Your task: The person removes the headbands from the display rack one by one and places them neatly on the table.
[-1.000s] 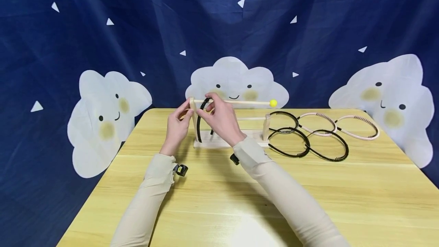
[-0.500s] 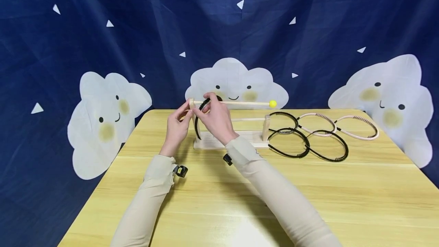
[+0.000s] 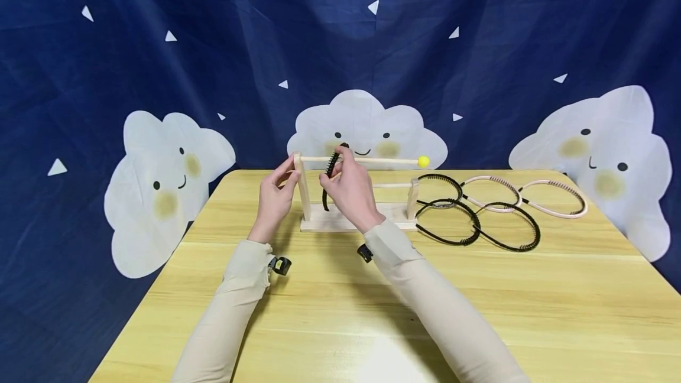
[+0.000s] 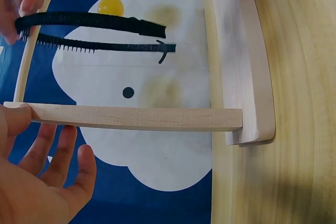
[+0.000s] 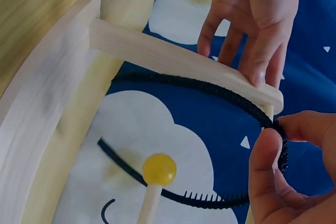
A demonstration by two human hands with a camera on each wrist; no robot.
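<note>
My left hand (image 3: 273, 200) pinches the top of the left upright of a pale wooden rack (image 3: 321, 222); in the left wrist view, the thumb lies on one side of the post (image 4: 136, 117) and fingers on the other. A black toothed headband (image 5: 210, 88) hangs around the rack's upper rod, its two ends pointing down. My right hand (image 3: 351, 191) pinches the headband's curved top between thumb and fingers, a little right of that upright. Part of the headband is hidden behind the right hand in the head view. A yellow ball (image 3: 423, 161) caps the rod's right end.
Right of the rack, several headbands lie on the wooden table (image 3: 340, 300): black ones, such as a front black headband (image 3: 524, 246), and pink ones, such as the far-right pink headband (image 3: 577, 213). A lower rod (image 3: 391, 185) ends at a shorter right post (image 3: 413, 197).
My right hand has shifted the black headband rightward along the rod, away from the left upright, after it tilted midway. The left hand has stayed on the post.
</note>
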